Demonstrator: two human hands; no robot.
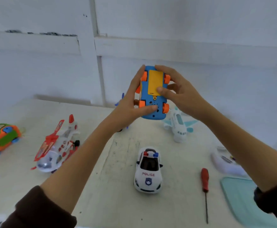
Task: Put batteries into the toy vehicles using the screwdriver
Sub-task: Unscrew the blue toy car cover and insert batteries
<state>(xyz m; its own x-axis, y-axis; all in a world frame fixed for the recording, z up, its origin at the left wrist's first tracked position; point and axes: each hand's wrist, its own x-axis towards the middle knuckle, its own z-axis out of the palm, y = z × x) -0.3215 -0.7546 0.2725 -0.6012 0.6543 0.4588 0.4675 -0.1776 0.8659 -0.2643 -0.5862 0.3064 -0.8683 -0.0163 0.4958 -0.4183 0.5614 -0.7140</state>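
I hold a blue toy car with orange wheels up above the table, its underside facing me. A yellow battery cover sits on that underside. My left hand grips the car's left side, thumb across the lower end. My right hand grips the right side, with its thumb pressing on the yellow cover. A red-handled screwdriver lies on the table at the lower right, held by neither hand.
On the table lie a white police car, a red-and-white toy helicopter, an orange-and-green vehicle at far left, a white-and-teal airplane, a white object and a teal tray at right. A white wall stands behind.
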